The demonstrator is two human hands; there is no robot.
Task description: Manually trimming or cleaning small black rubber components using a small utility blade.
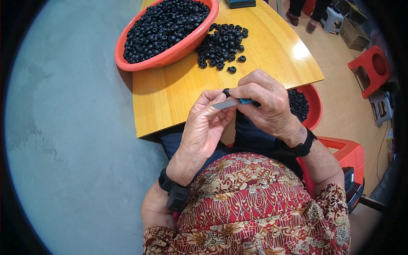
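Note:
Between the fingertips of my left hand [203, 123] is a small round black part [226, 92], probably rubber or plastic. My right hand [267, 102] grips a small knife with a flat grey blade [224, 104] and a bit of blue at the grip. The blade points left, across my left fingers and close below the black part; whether it touches the part I cannot tell. Beyond my hands, a loose heap of similar black parts [221, 46] with holes lies on the yellow wooden table [178, 95]. Both hands are above my lap, by the table's near edge.
A large red basin [170, 58] heaped with black parts stands at the table's far left. Below the table's right side, a second red basin [315, 108] holds more. Red stools [376, 68], a cardboard box [353, 35] and another person's feet [311, 26] are at right.

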